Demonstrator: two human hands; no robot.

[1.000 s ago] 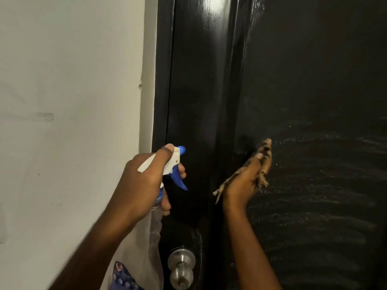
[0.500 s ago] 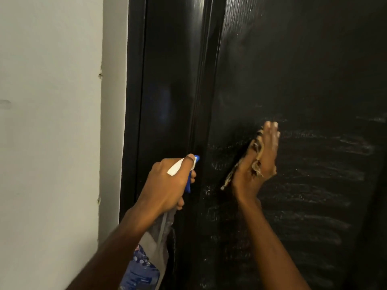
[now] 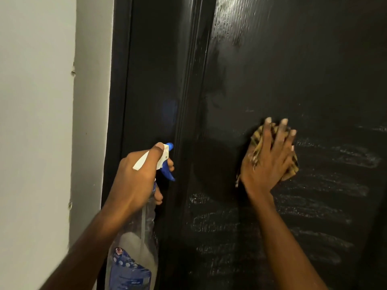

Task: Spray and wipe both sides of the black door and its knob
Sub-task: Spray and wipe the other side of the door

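My right hand (image 3: 270,162) is right of centre in the frame, flat against the black door (image 3: 293,70), fingers straight and a bit spread, pressing a yellow checked cloth (image 3: 290,169) onto the panel. The cloth pokes out on both sides of my hand. Pale smeary streaks (image 3: 314,206) cover the door's lower right, and the top looks glossy and wet. My left hand (image 3: 136,176), lower centre-left, is wrapped round the neck of the spray bottle (image 3: 134,248), thumb on top of the white head, blue nozzle aimed at the door frame (image 3: 146,80). The bottle hangs down toward the bottom edge. A white wall (image 3: 35,122) fills the left side.
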